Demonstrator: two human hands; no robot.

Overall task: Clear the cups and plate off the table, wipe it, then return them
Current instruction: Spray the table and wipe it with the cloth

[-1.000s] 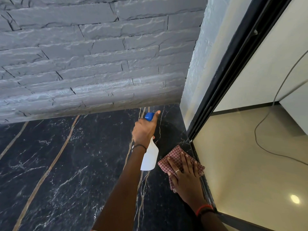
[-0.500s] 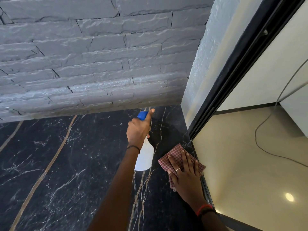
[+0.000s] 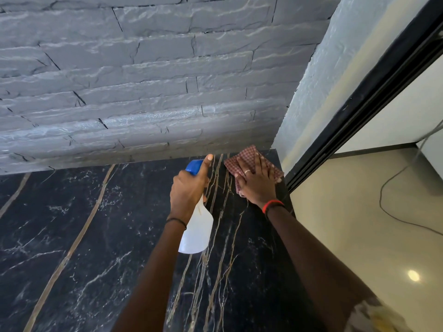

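Note:
My left hand (image 3: 189, 190) grips a white spray bottle (image 3: 197, 232) with a blue nozzle (image 3: 194, 167), held above the black marble table (image 3: 72, 236); the index finger lies along the nozzle. My right hand (image 3: 257, 183) presses flat, fingers straight, on a red checked cloth (image 3: 247, 155) in the table's far right corner. No cups or plate are in view.
A grey stone wall (image 3: 143, 80) backs the table. A white pillar (image 3: 311, 92) and a black frame (image 3: 359, 104) stand at the right corner. Beyond the table's right edge lies a beige floor (image 3: 359, 224) with a thin cable (image 3: 395, 212).
My right hand has slid the cloth away from me along the right edge into the far corner. My left hand with the bottle stayed roughly in place.

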